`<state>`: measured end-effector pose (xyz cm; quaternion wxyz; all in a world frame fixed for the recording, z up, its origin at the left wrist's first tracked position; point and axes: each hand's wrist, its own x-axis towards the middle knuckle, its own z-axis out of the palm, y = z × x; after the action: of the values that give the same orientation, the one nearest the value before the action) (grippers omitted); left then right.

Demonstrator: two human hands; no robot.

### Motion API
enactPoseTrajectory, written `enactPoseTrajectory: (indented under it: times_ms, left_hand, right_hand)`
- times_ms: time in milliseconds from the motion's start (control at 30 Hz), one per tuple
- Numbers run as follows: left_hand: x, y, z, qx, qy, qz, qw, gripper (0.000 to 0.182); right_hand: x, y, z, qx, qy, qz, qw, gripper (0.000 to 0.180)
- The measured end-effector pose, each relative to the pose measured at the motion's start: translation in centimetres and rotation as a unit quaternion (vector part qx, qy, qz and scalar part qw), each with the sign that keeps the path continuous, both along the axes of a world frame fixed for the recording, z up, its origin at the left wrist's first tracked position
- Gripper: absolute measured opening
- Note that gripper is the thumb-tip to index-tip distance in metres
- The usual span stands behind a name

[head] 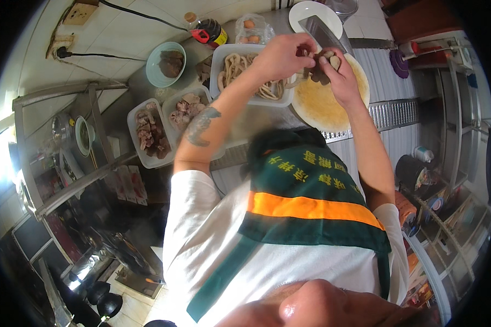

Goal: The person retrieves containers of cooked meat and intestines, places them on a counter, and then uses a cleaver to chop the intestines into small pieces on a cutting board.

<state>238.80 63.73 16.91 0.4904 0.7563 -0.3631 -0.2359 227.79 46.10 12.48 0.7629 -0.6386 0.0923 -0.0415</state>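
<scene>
My left hand (288,55) pinches at a small piece beside my right hand; its fingertips partly hide what they grip. My right hand (339,77) holds dark brown cooked meat or offal (320,75) with a pale rounded part. Both hands are above the edge of a round, yellowed cutting board (325,106). Beyond them, a cleaver's wide blade (321,32) lies across a white plate (296,18). A white plastic tub (272,101) of long pale strips, which look like cooked intestine, stands left of the board, partly behind my left forearm.
Left on the metal counter are two tubs of meat pieces (147,139) (188,108) and a light blue bowl (152,73) holding dark meat. Behind stand a dark sauce bottle (208,32) and a plastic bag with eggs (253,30). A metal rack (86,175) is at the left.
</scene>
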Motion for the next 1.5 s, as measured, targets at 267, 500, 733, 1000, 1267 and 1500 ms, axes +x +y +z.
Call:
enactPoseTrajectory:
  times_ms: [267,500,733,1000,1267,1500]
  left_hand:
    - [-1.6,-0.3,-12.3,-0.115,0.134,0.092,0.98,0.041]
    - [1.4,14.9,-25.6,0.377,-0.294,0.101,0.873,0.054]
    - [2.2,17.7,-26.3,0.478,-0.206,0.04,0.853,0.05]
    - [1.3,10.8,-29.1,0.355,-0.286,0.063,0.888,0.052]
    - [3.2,10.6,-24.7,0.355,-0.351,-0.083,0.862,0.041]
    - [5.7,13.8,-22.0,0.286,-0.262,-0.063,0.92,0.036]
  right_hand:
    - [-3.9,-1.4,-4.7,0.039,0.078,-0.047,0.995,0.017]
    - [-8.9,-10.6,-2.8,0.168,0.073,-0.145,0.972,0.015]
    - [-13.0,-18.6,2.9,0.197,-0.048,-0.267,0.942,0.04]
    - [-12.4,-15.7,4.6,0.186,-0.085,-0.201,0.958,0.052]
    - [-12.4,-14.5,3.3,0.232,-0.08,-0.231,0.942,0.05]
    - [-12.7,-12.8,0.1,0.248,-0.028,-0.254,0.935,0.052]
